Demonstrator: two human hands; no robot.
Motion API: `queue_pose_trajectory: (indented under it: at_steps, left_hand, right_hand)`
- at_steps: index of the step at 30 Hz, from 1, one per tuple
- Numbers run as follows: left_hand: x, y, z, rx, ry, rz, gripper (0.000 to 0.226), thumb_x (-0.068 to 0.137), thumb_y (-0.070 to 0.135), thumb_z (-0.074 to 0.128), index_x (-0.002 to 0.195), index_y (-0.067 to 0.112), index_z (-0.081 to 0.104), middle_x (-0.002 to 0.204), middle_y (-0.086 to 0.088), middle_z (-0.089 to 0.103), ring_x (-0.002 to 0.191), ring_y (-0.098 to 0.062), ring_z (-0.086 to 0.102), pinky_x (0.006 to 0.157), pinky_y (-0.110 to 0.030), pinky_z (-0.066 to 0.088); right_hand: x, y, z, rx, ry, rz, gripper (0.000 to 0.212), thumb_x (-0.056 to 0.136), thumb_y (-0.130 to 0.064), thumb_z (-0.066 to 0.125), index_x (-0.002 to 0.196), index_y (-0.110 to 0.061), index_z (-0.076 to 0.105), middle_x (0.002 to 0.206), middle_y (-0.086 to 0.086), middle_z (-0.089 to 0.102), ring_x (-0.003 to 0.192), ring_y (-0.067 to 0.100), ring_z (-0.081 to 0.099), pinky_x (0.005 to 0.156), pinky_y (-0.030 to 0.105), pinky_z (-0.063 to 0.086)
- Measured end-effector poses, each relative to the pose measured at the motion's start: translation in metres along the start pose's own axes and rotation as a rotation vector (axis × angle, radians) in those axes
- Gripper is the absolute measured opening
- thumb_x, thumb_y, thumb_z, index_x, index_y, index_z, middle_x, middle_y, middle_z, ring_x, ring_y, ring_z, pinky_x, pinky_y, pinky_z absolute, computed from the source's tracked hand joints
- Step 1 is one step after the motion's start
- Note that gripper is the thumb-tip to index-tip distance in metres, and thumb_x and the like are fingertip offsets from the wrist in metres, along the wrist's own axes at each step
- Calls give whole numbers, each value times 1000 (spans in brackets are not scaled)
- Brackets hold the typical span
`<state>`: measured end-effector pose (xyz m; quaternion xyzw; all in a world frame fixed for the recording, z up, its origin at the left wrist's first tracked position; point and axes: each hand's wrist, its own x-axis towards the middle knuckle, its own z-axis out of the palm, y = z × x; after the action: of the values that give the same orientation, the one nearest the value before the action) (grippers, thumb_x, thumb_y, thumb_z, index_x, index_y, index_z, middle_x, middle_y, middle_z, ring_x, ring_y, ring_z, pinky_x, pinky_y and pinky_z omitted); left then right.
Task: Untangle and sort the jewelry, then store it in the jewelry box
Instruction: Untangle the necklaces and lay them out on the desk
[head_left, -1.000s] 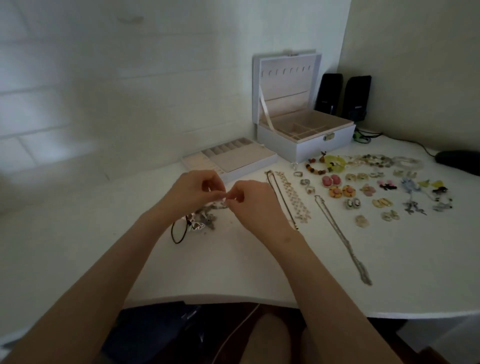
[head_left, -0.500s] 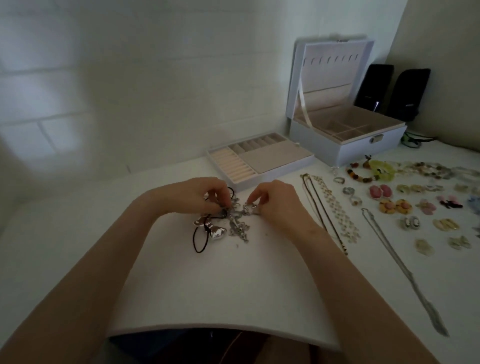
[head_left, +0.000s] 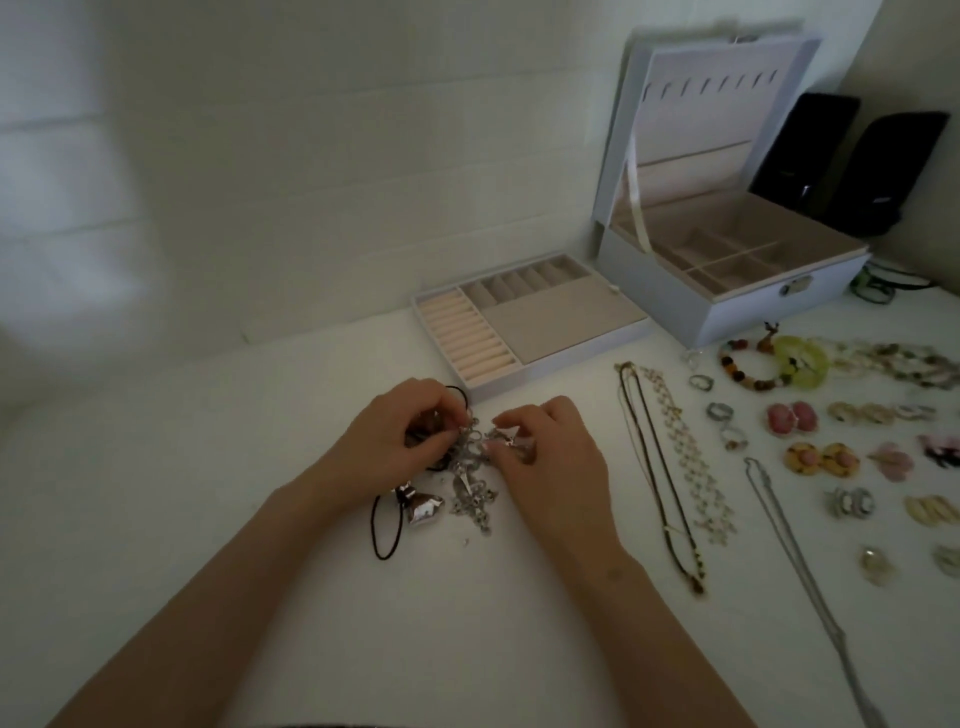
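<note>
A tangle of silver chains (head_left: 470, 486) with a black cord (head_left: 385, 535) and a silver pendant (head_left: 423, 506) lies on the white table. My left hand (head_left: 395, 439) pinches the tangle's left side. My right hand (head_left: 550, 457) pinches a silver piece on its right side. The white jewelry box (head_left: 727, 312) stands open at the back right, with its removable tray (head_left: 530, 322) set out beside it. Sorted necklaces (head_left: 670, 467), rings (head_left: 719, 413), bracelets (head_left: 769, 358) and several earrings (head_left: 821, 460) lie in rows to the right.
Two black speakers (head_left: 852, 166) stand behind the box against the wall, with a cable (head_left: 883, 286) beside them. A long silver chain (head_left: 800, 571) runs toward the table's front right edge. White wall is close behind the tray.
The view has swung left and down. Both hands lowered the tangle from just above the table onto it and keep working its upper part.
</note>
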<state>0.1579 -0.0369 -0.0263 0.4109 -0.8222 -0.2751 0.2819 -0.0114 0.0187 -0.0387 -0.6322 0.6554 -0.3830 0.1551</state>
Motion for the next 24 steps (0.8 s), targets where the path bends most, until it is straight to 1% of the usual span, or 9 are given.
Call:
queue_pose_trajectory:
  at_steps: [2, 5, 10, 13, 14, 16, 18, 21, 24]
  left_hand:
    - [-1, -1, 0, 8, -20, 13, 22, 80, 8, 58, 96, 22, 62, 91, 9, 59, 83, -5, 57, 72, -10, 43]
    - [-2, -2, 1, -13, -9, 6, 29, 77, -3, 55, 97, 16, 62, 93, 4, 61, 84, -6, 59, 70, -15, 47]
    - [-4, 1, 1, -28, 3, 14, 31, 71, -1, 49, 96, 12, 63, 89, 4, 62, 78, 1, 57, 66, -8, 41]
    - [-4, -2, 0, 42, -21, 34, 30, 71, 7, 51, 97, 15, 63, 91, 8, 57, 83, 0, 54, 69, -10, 40]
    - [-4, -3, 0, 84, -43, 55, 28, 71, 14, 52, 98, 15, 62, 92, 8, 55, 86, -3, 52, 72, -12, 40]
    - [-3, -4, 0, 161, -96, 90, 33, 71, 28, 51, 99, 16, 62, 94, 5, 52, 91, -9, 47, 77, -17, 39]
    - [-3, -5, 0, 216, -105, 125, 36, 70, 32, 50, 99, 15, 63, 95, 3, 50, 91, -14, 45, 78, -20, 38]
    - [-3, -5, -2, 267, -89, 149, 28, 68, 22, 52, 94, 13, 61, 97, 3, 48, 91, -15, 44, 77, -25, 40]
    - [-2, -4, -5, 286, -116, 129, 25, 64, 15, 48, 88, 17, 55, 95, 7, 44, 87, -9, 44, 72, -23, 40]
  right_hand:
    - [-2, -1, 2, 12, 29, -45, 17, 82, -25, 72, 96, -21, 66, 96, -7, 46, 84, 10, 54, 66, 21, 45]
    - [-7, -1, 5, -46, -2, -108, 12, 80, -25, 71, 90, -22, 66, 91, -8, 50, 84, 11, 56, 63, 20, 43]
    - [-9, -1, 6, -43, 14, -98, 12, 79, -29, 72, 88, -23, 67, 88, -7, 52, 84, 12, 58, 63, 22, 45]
    - [-9, -2, 7, -111, -15, -115, 21, 75, -37, 74, 90, -24, 67, 87, -10, 47, 82, 8, 49, 61, 11, 31]
    - [-10, -2, 8, -129, -17, -124, 25, 74, -39, 75, 91, -23, 67, 87, -10, 46, 82, 9, 47, 60, 11, 29]
    - [-10, -2, 9, -157, -12, -134, 31, 72, -41, 76, 95, -23, 67, 90, -7, 49, 83, 11, 51, 62, 17, 32]
    - [-11, -2, 10, -163, -9, -139, 35, 72, -42, 76, 100, -24, 67, 92, -5, 52, 84, 14, 53, 66, 22, 36]
    - [-12, -4, 10, -170, -20, -160, 34, 75, -42, 74, 104, -25, 68, 91, -3, 50, 84, 15, 52, 68, 24, 36]
    - [-10, -6, 7, -198, -73, -156, 24, 81, -38, 69, 100, -24, 65, 95, -4, 50, 91, 15, 51, 73, 26, 38]
